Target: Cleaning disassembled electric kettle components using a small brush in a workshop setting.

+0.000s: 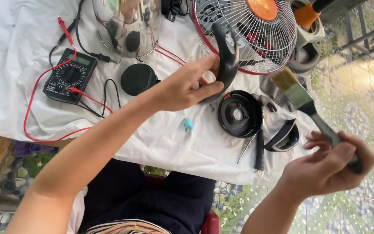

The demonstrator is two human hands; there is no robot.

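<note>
the left hand [182, 89] grips a curved black plastic fan part [227, 54] in front of the fan grille [256, 39]. right of the grille, the right hand [330, 167] holds a paintbrush [301, 97]. below the grille lies a round black motor cover [240, 113]; left of it, a multimeter [70, 76].

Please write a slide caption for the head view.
Left hand grips a curved black plastic part; right hand holds a paintbrush.
</note>
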